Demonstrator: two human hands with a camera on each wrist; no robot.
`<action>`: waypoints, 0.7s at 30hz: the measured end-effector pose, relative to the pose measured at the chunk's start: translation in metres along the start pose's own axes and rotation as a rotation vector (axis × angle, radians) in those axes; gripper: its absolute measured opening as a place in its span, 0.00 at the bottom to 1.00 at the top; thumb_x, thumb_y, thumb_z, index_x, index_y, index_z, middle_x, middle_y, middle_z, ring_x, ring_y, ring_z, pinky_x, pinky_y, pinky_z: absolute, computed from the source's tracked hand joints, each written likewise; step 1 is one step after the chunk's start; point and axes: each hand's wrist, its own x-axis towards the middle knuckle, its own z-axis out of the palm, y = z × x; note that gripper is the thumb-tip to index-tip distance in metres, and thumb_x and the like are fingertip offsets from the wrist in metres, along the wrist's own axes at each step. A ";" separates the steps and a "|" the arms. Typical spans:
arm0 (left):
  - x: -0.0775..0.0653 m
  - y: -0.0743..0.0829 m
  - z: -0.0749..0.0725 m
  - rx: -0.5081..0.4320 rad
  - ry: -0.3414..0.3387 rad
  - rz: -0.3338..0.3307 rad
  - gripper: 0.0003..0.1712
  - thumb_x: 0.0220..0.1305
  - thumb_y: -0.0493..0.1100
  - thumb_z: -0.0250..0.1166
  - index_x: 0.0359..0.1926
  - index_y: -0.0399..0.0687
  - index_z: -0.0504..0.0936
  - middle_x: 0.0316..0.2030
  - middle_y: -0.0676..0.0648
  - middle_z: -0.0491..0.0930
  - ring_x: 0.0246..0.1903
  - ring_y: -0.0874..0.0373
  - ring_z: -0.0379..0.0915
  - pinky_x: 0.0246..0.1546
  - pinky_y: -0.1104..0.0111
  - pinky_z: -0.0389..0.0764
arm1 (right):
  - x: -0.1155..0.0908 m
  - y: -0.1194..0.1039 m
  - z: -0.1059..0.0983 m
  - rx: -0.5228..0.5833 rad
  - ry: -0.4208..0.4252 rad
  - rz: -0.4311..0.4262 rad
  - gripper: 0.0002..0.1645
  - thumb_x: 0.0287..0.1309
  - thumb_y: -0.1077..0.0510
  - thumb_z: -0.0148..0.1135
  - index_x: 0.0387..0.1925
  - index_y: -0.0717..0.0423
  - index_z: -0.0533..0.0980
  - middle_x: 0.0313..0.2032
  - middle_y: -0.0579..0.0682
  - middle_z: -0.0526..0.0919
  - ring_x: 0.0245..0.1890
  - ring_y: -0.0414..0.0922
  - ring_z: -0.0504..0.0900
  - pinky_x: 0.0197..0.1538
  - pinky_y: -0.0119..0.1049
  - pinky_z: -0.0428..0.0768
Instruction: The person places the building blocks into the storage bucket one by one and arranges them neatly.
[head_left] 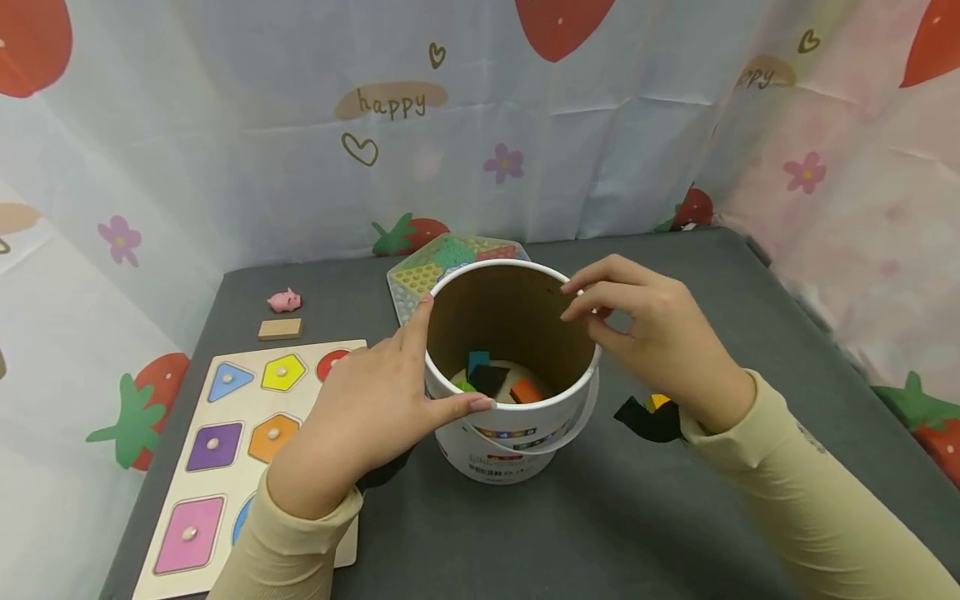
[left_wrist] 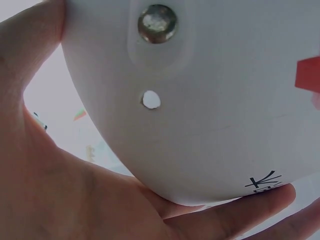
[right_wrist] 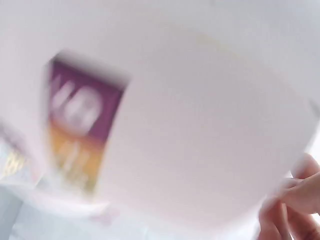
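Note:
A white bucket (head_left: 487,454) with a wire-like handle stands upright in the middle of the head view. Inside, on its floor, lie an orange block (head_left: 527,392), a teal block (head_left: 477,360), a dark piece (head_left: 491,379) and a bit of green. My left hand (head_left: 382,400) holds the bucket by its left side, thumb along the near rim and fingers spread round the outer wall. Over the right rim hovers my right hand (head_left: 637,321), fingers loosely bent towards the opening, with nothing visible in them. The right wrist view is blurred; fingers (right_wrist: 292,200) show beside the bucket's edge.
On the left lies a wooden shape puzzle board (head_left: 251,504) with knobbed pieces. Behind it are a small wooden block (head_left: 280,330) and a pink toy pig (head_left: 285,300). A clear hexagonal tray (head_left: 412,279) sits behind the bucket, partly hidden. Curtains rise behind the grey table (head_left: 750,500).

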 end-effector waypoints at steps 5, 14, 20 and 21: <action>0.000 0.001 -0.001 0.005 -0.002 -0.015 0.74 0.36 0.91 0.40 0.76 0.51 0.36 0.67 0.45 0.63 0.46 0.45 0.77 0.38 0.54 0.76 | -0.033 0.018 -0.021 -0.083 0.061 0.119 0.19 0.43 0.75 0.68 0.31 0.49 0.83 0.39 0.41 0.79 0.34 0.33 0.74 0.34 0.26 0.69; 0.000 0.002 0.000 0.013 0.000 -0.001 0.73 0.38 0.90 0.41 0.76 0.49 0.37 0.66 0.43 0.66 0.47 0.45 0.77 0.38 0.55 0.76 | -0.122 0.064 -0.044 -0.314 -0.207 0.470 0.16 0.46 0.66 0.73 0.35 0.43 0.82 0.36 0.40 0.77 0.30 0.36 0.74 0.26 0.31 0.69; 0.000 0.003 0.000 0.020 -0.005 -0.001 0.73 0.38 0.90 0.40 0.76 0.48 0.37 0.64 0.42 0.67 0.46 0.45 0.77 0.38 0.55 0.76 | -0.172 0.084 -0.043 -0.264 -0.410 0.643 0.14 0.48 0.60 0.73 0.40 0.49 0.82 0.38 0.49 0.78 0.33 0.46 0.79 0.28 0.39 0.75; -0.001 0.002 0.000 0.019 -0.004 -0.001 0.73 0.38 0.90 0.40 0.76 0.48 0.38 0.64 0.41 0.67 0.46 0.45 0.77 0.38 0.55 0.76 | -0.178 0.086 -0.041 -0.249 -0.436 0.663 0.15 0.49 0.59 0.73 0.41 0.50 0.82 0.38 0.49 0.78 0.34 0.46 0.79 0.29 0.40 0.76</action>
